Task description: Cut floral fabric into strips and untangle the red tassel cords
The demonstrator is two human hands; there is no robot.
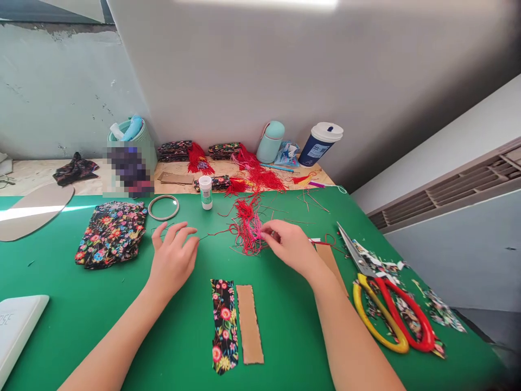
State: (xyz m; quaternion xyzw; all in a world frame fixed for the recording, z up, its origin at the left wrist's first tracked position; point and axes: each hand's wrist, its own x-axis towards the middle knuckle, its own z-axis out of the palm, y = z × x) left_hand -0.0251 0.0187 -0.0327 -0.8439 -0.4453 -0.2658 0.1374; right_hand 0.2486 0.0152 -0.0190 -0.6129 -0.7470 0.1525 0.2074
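Observation:
Just left of a tangled pile of red and pink cords point(246, 231), my left hand point(173, 258) hovers with its fingers spread and bent. A loose red cord end runs from the pile toward its fingertips. At the pile's right edge, my right hand point(291, 244) has thumb and forefinger pinched on pink cord strands; its other fingers are partly hidden. Between my forearms lie a floral fabric strip point(224, 326) and, beside it, a brown cardboard strip point(250, 325) with floral edges. Behind the left hand are a glue stick point(205, 193) and a clear ring-shaped roll point(163, 207).
Large scissors point(386, 304) with yellow and red handles rest on fabric scraps at the right. Folded floral fabric point(112, 233) lies at left. Along the wall stand a mint bottle point(271, 142), a dark blue cup point(319, 146), and stacked floral pieces with red tassels point(199, 158).

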